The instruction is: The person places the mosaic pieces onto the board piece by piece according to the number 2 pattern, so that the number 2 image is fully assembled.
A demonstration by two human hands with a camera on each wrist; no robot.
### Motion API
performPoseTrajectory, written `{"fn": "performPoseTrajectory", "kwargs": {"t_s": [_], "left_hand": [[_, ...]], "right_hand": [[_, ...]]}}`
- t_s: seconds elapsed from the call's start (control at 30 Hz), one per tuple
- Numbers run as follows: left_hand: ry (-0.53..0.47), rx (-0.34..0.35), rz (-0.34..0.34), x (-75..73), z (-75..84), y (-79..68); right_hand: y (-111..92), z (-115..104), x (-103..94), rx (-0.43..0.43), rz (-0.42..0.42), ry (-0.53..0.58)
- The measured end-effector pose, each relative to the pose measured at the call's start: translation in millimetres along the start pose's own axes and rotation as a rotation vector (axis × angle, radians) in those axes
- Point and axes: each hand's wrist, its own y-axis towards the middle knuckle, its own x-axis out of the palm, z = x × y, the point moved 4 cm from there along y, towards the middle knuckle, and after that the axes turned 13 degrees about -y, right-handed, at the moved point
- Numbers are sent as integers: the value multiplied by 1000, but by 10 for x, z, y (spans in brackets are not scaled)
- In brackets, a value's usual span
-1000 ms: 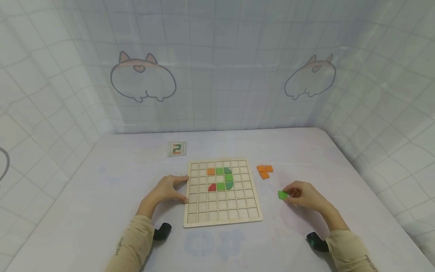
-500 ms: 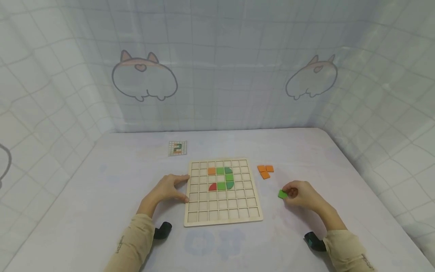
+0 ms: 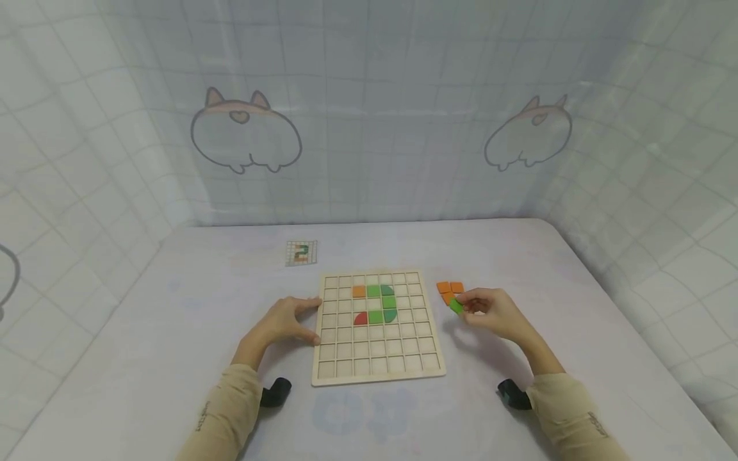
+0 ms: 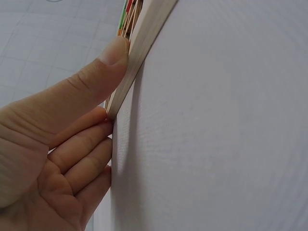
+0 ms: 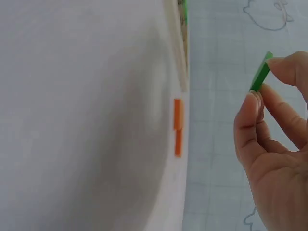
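A green square tile is pinched between thumb and fingertips of my right hand. In the right wrist view the green tile is held up off the table, tilted. My left hand touches the left edge of a wooden grid board, thumb and forefinger spread apart along it. In the left wrist view the thumb presses on the board's side. Orange, green and red pieces sit in the board's cells, some square and some rounded. Several orange tiles lie right of the board, partly hidden by the green tile.
A small pattern card with a coloured figure lies behind the board at the left. Black devices show at both wrists. A white cloth with grid lines hangs behind the table.
My right hand has lifted the green tile from the table and moved it left and away from me, towards the orange tiles. My left hand stays at the board's edge.
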Motion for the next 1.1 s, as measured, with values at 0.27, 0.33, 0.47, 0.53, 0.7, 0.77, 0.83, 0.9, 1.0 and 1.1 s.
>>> {"fn": "performPoseTrajectory", "kwargs": {"t_s": [0.27,0.33,0.47,0.53,0.7,0.77,0.83,0.9,1.0,1.1], "left_hand": [[18,13,6,-18,9,-7],[14,10,8,-20,1,-5],[12,13,6,-10,-12,0],[8,10,5,-3,-16,1],[5,2,5,2,-11,3],[3,3,5,2,-4,3],[4,3,6,0,1,3],[3,1,5,0,5,2],[12,-3,3,-4,12,4],[25,-9,-2,-8,33,5]], "right_hand": [[192,-155,51,-70,15,118],[247,-181,106,-74,1,136],[361,-240,233,-70,-30,130],[423,-280,297,-86,-42,127],[580,-408,457,-152,-77,137],[639,-463,526,-168,-103,140],[692,-522,599,-182,-136,149],[735,-577,671,-181,-165,144],[791,-643,780,-177,-203,114],[832,-685,878,-166,-243,73]]}}
